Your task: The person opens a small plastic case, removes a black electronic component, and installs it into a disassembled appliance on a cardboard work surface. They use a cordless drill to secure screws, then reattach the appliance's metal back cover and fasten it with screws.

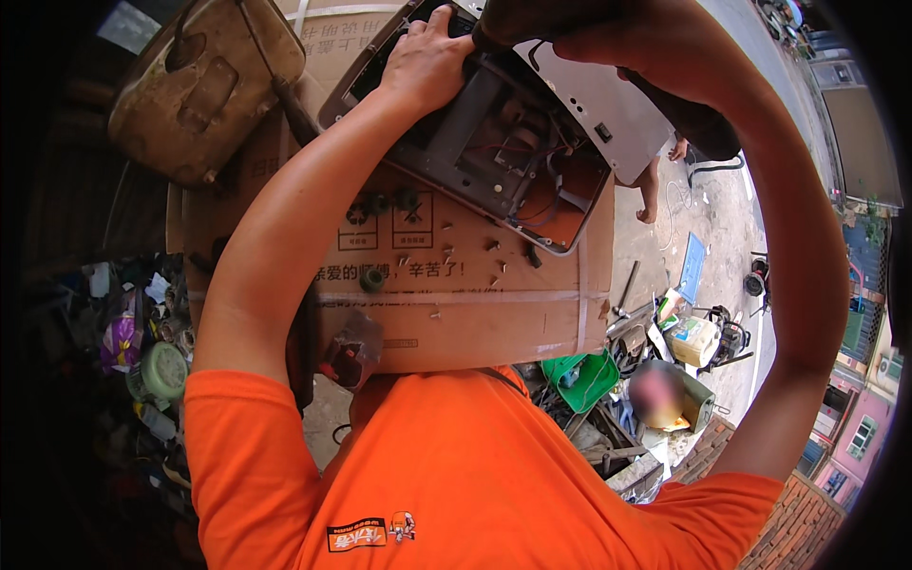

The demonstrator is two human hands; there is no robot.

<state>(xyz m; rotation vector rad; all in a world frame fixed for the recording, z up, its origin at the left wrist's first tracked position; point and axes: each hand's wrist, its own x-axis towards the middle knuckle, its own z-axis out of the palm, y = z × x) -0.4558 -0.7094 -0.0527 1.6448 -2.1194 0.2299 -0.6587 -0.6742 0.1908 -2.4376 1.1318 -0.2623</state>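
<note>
An opened grey appliance casing (475, 195) with wires and a dark motor-like part inside lies tilted on a cardboard box (418, 332). My left hand (427, 62) is on its far part, fingers curled at the casing and thumb close to the nose of a dark cordless drill (698, 123). My right hand (608, 43) is wrapped round the drill, at the top of the view; its tip is hidden. A light grey panel (598, 104) adjoins the casing's right side. Several small screws (494, 245) are scattered on the cardboard in front of it.
A dirty tan plastic cover (204, 95) sits at the far left. Scrap heaps flank the box, with a green bin (579, 380) at right and a round pale green object (164, 370) at left. Another person's bare limb (648, 195) shows beyond the panel.
</note>
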